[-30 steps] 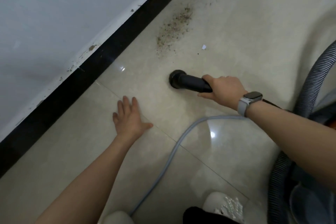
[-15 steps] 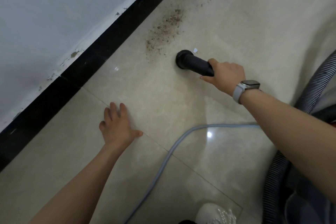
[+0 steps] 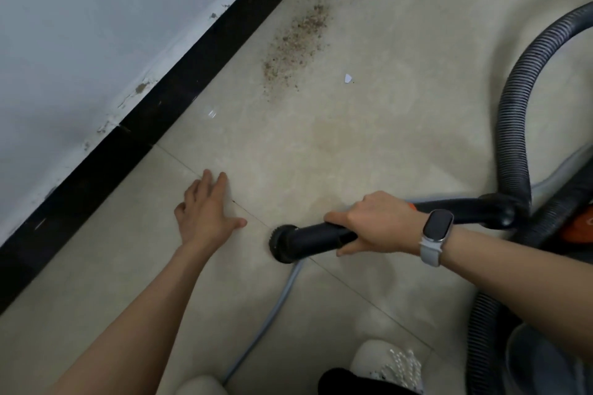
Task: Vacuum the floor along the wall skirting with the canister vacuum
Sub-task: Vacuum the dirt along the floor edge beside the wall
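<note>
Vacuum nozzle [image 3: 284, 243] on beige tiles [image 3: 369, 144], black skirting [image 3: 179, 99], dirt patch [image 3: 296, 38]

the right hand [image 3: 378, 223] is wrapped around the black vacuum nozzle [image 3: 308, 242], whose round brush head [image 3: 282, 244] rests on the beige tiled floor [image 3: 369, 138] at a grout line. a smartwatch [image 3: 437, 229] sits on that wrist. the left hand [image 3: 205, 212] lies flat on the floor, fingers [image 3: 211, 184] spread, just left of the brush head and not touching it. a patch of brown dirt [image 3: 295, 42] lies further ahead near the black skirting [image 3: 179, 83], with a small white scrap [image 3: 348, 78] beside it. the ribbed grey hose [image 3: 513, 125] loops on the right, and a pale cord [image 3: 272, 314] runs back toward white shoes [image 3: 391, 362].
</note>
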The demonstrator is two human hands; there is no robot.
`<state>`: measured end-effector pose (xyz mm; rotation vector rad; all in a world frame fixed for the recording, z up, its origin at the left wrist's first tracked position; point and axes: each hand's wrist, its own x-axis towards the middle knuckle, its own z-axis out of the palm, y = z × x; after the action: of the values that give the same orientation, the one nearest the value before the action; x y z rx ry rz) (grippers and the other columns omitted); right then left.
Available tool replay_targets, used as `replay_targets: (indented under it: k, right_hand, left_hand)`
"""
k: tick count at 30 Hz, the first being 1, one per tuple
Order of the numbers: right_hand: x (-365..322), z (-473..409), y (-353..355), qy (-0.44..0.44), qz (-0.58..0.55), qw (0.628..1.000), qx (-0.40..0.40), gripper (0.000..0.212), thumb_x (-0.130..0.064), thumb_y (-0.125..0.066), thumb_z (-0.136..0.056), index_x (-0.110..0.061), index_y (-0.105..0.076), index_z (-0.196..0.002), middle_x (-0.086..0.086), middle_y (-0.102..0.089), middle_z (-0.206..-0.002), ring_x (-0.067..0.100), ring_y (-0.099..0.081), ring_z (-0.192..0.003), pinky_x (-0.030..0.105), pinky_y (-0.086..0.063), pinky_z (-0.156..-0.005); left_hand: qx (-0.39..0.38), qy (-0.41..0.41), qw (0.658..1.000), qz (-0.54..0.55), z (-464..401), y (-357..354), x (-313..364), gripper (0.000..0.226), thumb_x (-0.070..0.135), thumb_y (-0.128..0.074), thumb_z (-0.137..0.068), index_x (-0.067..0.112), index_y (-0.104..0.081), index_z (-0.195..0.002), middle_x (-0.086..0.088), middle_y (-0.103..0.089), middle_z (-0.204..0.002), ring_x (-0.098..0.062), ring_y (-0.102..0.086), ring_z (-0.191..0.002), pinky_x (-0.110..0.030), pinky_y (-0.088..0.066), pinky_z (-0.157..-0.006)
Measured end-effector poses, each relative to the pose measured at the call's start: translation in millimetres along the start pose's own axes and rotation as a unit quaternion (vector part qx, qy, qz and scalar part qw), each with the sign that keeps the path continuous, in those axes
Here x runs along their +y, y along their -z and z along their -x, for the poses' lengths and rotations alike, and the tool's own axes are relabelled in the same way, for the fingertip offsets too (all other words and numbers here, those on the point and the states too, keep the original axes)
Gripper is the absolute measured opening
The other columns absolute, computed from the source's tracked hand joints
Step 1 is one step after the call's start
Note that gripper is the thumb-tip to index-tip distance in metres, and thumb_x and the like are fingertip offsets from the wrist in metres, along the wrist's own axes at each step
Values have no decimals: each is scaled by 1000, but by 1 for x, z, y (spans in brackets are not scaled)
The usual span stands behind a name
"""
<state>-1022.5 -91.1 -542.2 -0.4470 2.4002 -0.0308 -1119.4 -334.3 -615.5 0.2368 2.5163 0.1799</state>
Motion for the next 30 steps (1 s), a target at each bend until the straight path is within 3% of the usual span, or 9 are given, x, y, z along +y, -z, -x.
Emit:
replay_targets:
  k: [2,6,10,14,18,21,25,30]
  right_hand:
    - [13,4,0,-18,-8,1000,-1,52,-58,-48,-90,-28,-42,-131,6,-66,-104,28,-62,-92,29,-34,-66]
    - [39,-8,7,-107,-32,991,70,46,-57,-49,-90,-28,-45,-125,5,-67,-102,27,-62,-90,29,-35,-65]
    - [80,-16,17,-228,-75,961,136,48,-57,-51,-89,-23,-49,-123,9,-66,-103,30,-61,-89,30,-36,-63]
    - [120,-27,30,-322,-106,924,178,46,-55,-52,-89,-19,-50,-118,9,-64,-101,28,-55,-78,30,-36,-63]
    - [151,-39,38,-360,-125,908,173,43,-55,-51,-90,-19,-51,-113,3,-56,-90,25,-50,-75,30,-36,-63]
    - [176,-42,44,-382,-142,896,174,43,-55,-53,-89,-19,-53,-111,4,-56,-92,26,-50,-78,32,-36,-65]
    - [186,-48,55,-367,-172,900,160,44,-55,-55,-88,-18,-53,-111,7,-61,-97,27,-51,-78,32,-36,-65]
    - [121,-56,54,-178,-72,973,130,46,-53,-51,-91,-22,-47,-124,9,-65,-102,29,-61,-85,28,-33,-61]
  left_hand:
    - [-2,7,1000,11,0,0,3,96,40,-72,-80,27,-9,-151,0,4,-160,-23,1,-145,-47,-15,-113]
    - [-12,12,1000,10,0,1,7,95,38,-72,-80,24,-10,-151,-1,4,-160,-24,1,-145,-48,-16,-113]
    - [-2,17,999,38,0,2,12,90,41,-66,-85,18,-9,-151,-7,2,-159,-27,1,-145,-48,-14,-114]
    - [7,-12,999,31,-8,6,28,99,48,-64,-83,16,1,-151,-9,10,-159,-28,8,-146,-47,-10,-115]
    - [-38,-45,997,-49,-29,8,46,113,55,-66,-78,17,13,-150,-11,22,-156,-31,19,-144,-49,-4,-116]
    - [-83,-25,993,-76,-45,12,54,128,56,-73,-71,18,23,-147,-14,31,-152,-36,25,-141,-55,-1,-114]
    - [-121,-7,989,-79,-55,17,61,140,54,-79,-63,21,31,-143,-13,40,-148,-39,31,-137,-64,0,-110]
    - [-131,-12,988,-81,-57,23,59,142,56,-79,-62,21,32,-142,-12,42,-146,-39,32,-137,-64,1,-110]
